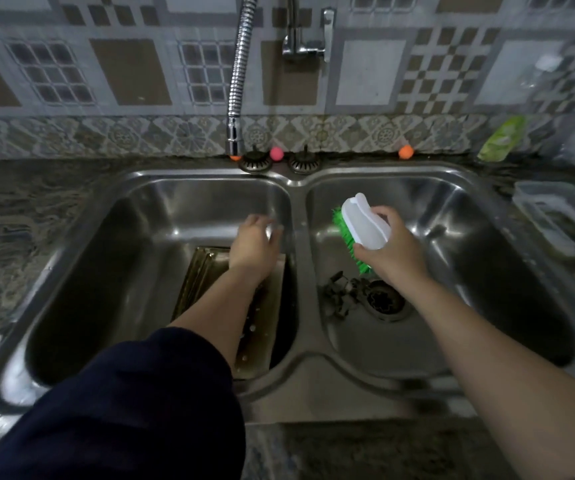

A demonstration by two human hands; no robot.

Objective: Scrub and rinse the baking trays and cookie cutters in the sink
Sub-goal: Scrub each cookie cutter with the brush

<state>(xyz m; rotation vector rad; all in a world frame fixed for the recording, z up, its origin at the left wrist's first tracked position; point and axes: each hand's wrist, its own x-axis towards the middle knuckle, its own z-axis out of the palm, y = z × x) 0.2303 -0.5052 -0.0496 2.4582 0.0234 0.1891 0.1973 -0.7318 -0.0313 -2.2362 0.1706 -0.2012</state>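
Observation:
A dark baking tray (203, 271) lies on the floor of the left basin of the steel double sink (296, 183), partly hidden under my left forearm. My left hand (254, 242) hovers over the tray's far end near the divider; it is blurred, with something small and pale at the fingers that I cannot identify. My right hand (391, 249) is raised over the right basin and grips a scrub brush (362, 225) with a white handle and green bristles. Several dark metal cookie cutters (343, 294) lie beside the right drain (384, 301).
A flexible chrome tap hose (239, 84) hangs over the back of the left basin. Two sink strainers (279, 162) and small coloured balls sit on the back ledge. A green pouch (500, 138) leans at the back right, and a clear plastic container (561, 216) stands on the right counter.

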